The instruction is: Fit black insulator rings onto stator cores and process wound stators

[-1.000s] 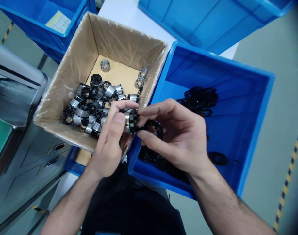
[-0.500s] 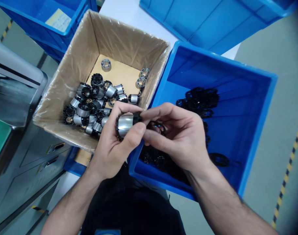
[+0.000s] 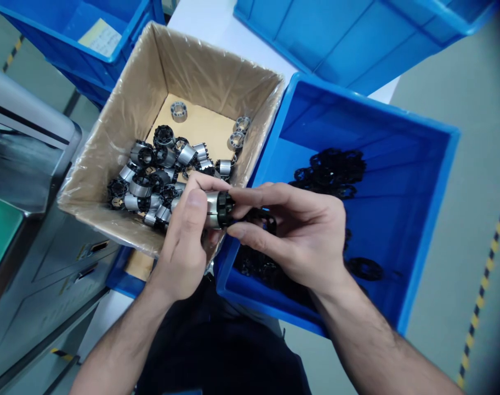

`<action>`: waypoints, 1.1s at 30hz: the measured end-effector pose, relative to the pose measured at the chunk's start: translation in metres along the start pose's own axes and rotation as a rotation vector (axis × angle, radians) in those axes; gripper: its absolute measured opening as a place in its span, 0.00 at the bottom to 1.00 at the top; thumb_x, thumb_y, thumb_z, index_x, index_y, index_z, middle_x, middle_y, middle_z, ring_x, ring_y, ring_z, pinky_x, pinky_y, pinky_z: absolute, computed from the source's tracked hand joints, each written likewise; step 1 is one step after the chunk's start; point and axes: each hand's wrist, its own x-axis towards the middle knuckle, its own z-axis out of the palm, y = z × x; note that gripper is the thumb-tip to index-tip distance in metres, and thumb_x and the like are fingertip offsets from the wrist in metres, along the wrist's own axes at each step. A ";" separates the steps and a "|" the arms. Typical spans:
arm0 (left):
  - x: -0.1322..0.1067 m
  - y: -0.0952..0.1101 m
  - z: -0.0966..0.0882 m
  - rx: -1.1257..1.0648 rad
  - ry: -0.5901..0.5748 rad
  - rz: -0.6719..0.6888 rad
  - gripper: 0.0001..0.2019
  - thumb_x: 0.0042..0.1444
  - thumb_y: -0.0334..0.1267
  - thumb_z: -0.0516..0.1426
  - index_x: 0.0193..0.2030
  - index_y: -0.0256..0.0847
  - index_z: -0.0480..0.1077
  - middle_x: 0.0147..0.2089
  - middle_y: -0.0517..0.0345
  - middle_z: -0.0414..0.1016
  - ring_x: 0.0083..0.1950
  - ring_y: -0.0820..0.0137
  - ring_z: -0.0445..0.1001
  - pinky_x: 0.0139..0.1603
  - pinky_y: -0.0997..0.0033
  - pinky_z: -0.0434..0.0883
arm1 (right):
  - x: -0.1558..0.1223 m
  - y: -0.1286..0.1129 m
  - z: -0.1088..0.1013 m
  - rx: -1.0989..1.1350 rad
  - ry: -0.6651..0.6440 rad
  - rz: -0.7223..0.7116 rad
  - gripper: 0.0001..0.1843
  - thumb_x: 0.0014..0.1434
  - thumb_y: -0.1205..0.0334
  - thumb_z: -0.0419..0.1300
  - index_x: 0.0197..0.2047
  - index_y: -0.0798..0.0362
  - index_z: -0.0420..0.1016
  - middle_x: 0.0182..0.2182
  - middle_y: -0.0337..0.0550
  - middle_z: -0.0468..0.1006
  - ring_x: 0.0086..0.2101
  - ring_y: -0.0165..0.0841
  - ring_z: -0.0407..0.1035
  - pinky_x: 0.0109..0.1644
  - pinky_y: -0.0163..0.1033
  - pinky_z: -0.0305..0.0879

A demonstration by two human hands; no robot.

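Observation:
My left hand (image 3: 184, 241) is closed round a shiny metal cylinder part (image 3: 214, 210) with a black toothed end, held above the seam between two containers. My right hand (image 3: 299, 236) pinches the black end of that same part (image 3: 224, 209) with thumb and forefinger, and a black plastic ring (image 3: 263, 216) sits partly hidden under its fingers. Below and to the left, a plastic-lined cardboard box (image 3: 122, 104) holds several similar metal and black parts (image 3: 151, 175).
A blue bin (image 3: 431, 208) under my right hand holds piles of black plastic rings (image 3: 332, 170). More blue bins stand at the top left (image 3: 69, 33) and top right (image 3: 357, 33). A grey machine cabinet (image 3: 28, 181) is at the left. Grey floor with striped tape lies at the right.
My left hand has rolled the metal part, so less of its shiny side shows than half a second ago. My right fingers have shifted onto its black end. The view has dropped slightly.

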 end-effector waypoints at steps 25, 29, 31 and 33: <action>0.006 0.036 -0.057 0.994 0.209 0.208 0.14 0.75 0.49 0.68 0.59 0.47 0.76 0.52 0.52 0.81 0.50 0.55 0.81 0.56 0.55 0.80 | 0.023 0.015 -0.040 -0.021 0.323 0.101 0.17 0.56 0.55 0.91 0.44 0.41 0.92 0.40 0.38 0.90 0.33 0.34 0.81 0.33 0.38 0.84; 0.032 0.064 -0.064 1.405 0.209 0.309 0.33 0.72 0.54 0.72 0.76 0.43 0.73 0.74 0.33 0.74 0.78 0.32 0.71 0.80 0.30 0.71 | 0.027 0.021 -0.038 0.121 0.290 0.177 0.15 0.64 0.53 0.86 0.51 0.43 0.92 0.49 0.38 0.92 0.41 0.31 0.85 0.49 0.38 0.89; 0.060 0.071 -0.044 1.392 0.129 0.360 0.28 0.75 0.51 0.70 0.76 0.45 0.75 0.73 0.37 0.78 0.75 0.37 0.75 0.79 0.35 0.74 | 0.026 0.020 -0.032 0.198 0.250 0.187 0.20 0.63 0.53 0.86 0.56 0.42 0.92 0.54 0.40 0.93 0.50 0.33 0.87 0.54 0.39 0.90; 0.098 0.071 -0.016 1.393 -0.026 0.309 0.19 0.80 0.46 0.65 0.72 0.47 0.79 0.68 0.43 0.84 0.68 0.46 0.83 0.74 0.44 0.78 | 0.025 0.019 -0.027 0.199 0.254 0.187 0.28 0.56 0.56 0.89 0.58 0.42 0.91 0.56 0.41 0.92 0.56 0.36 0.87 0.60 0.41 0.89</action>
